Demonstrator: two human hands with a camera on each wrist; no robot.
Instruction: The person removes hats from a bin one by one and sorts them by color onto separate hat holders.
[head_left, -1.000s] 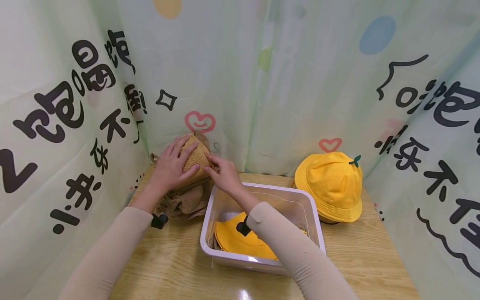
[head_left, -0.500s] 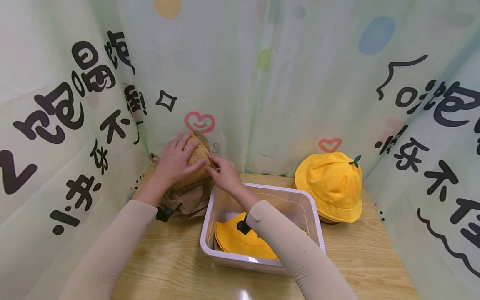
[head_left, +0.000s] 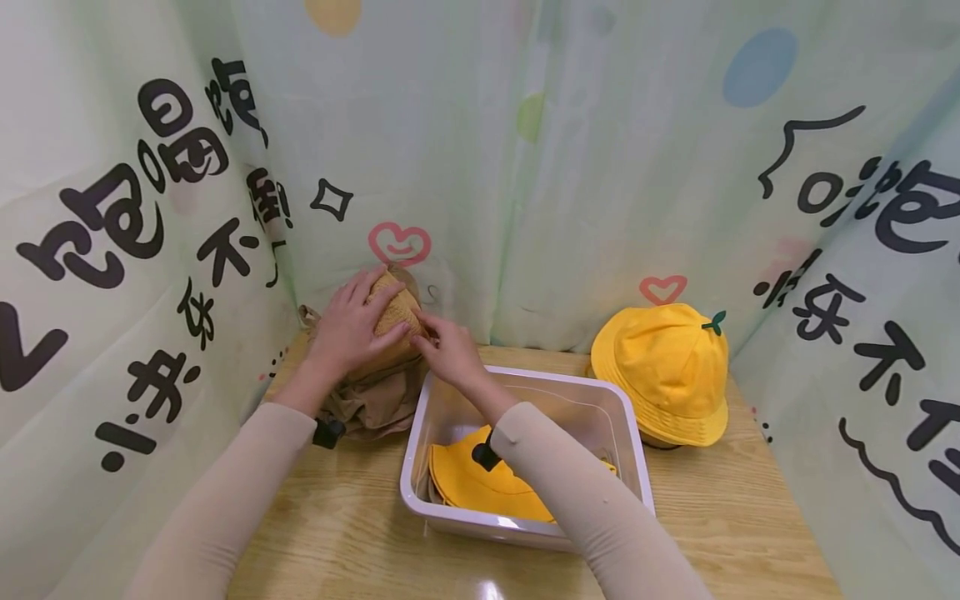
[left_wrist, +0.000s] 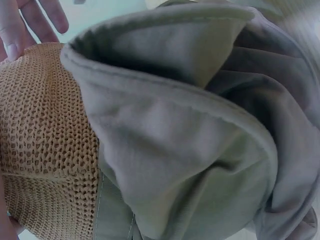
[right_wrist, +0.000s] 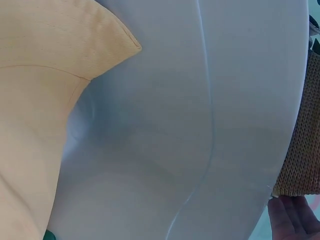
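Our left hand spreads wide across left side of tan openwork-knit hat; our right hand pinches right edge; hat lies between, touching both.

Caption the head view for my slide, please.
Left grip and right grip on a tan knitted item against brown cloth, beside a tub holding a yellow hat.

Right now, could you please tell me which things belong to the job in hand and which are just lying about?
Seemingly in the job:
left hand
right hand
tan knit piece they hold
brown cloth adjoining it

Seemingly lying about:
yellow hat beside the bin
open bin
yellow hat inside it
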